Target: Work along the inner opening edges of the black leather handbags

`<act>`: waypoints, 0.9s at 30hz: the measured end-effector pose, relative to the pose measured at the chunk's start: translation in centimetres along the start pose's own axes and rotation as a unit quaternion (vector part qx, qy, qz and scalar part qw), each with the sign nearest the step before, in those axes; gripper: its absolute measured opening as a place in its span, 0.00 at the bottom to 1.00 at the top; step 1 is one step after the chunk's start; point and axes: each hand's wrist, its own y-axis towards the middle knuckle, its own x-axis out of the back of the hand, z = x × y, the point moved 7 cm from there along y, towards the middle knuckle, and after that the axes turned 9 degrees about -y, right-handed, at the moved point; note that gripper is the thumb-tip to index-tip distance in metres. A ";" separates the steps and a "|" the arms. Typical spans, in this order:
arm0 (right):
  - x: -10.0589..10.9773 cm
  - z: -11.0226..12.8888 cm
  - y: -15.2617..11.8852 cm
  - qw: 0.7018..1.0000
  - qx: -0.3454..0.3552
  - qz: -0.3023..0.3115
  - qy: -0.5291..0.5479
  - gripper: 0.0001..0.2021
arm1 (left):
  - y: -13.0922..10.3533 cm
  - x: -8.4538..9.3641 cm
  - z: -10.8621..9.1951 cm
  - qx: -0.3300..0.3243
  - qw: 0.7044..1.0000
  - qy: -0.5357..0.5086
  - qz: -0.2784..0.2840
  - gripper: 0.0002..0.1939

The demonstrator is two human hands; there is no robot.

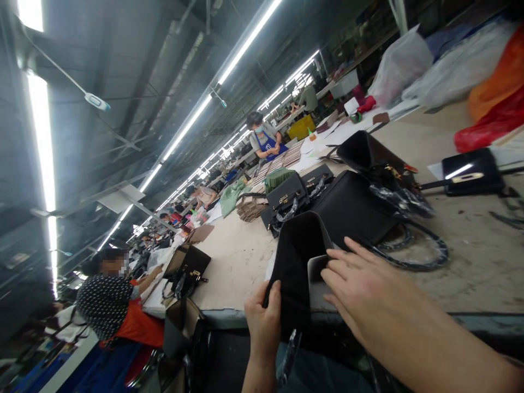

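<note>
A black handbag point(292, 273) with its mouth open is at the table's front edge, tilted towards me. My left hand point(264, 316) grips the near left rim, thumb on the outside. A grey panel point(318, 278) shows at the bag's right side. Against that panel lies my right hand point(360, 286), its fingers stretched out and slightly apart. Just beyond, a larger black bag point(350, 204) lies on the table, with a plastic-wrapped handle point(440, 251) looping out to the right.
On the long table point(229, 256) are small black handbags point(286, 194), an upright black bag point(364, 150) and a glossy black piece point(470, 172) with a gold clasp. A co-worker in an orange apron point(141, 325) is at the left. Another person in a blue apron point(270, 146) stands farther back.
</note>
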 end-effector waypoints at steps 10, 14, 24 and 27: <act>-7.1 9.2 -2.2 0.989 0.060 0.088 0.101 0.08 | 0.2 -0.4 0.4 -0.009 1.000 0.020 0.018 0.13; -6.7 6.6 -0.9 0.961 -0.056 0.129 0.237 0.10 | 0.3 -0.2 0.6 -0.015 0.999 0.035 0.004 0.13; -9.0 4.9 -1.3 0.961 -0.121 0.165 0.188 0.39 | -0.1 -0.5 1.0 -0.050 0.998 0.017 0.042 0.13; -9.6 5.1 -1.5 0.960 -0.116 0.194 0.166 0.42 | -0.4 -0.7 1.0 -0.086 0.994 0.027 0.061 0.16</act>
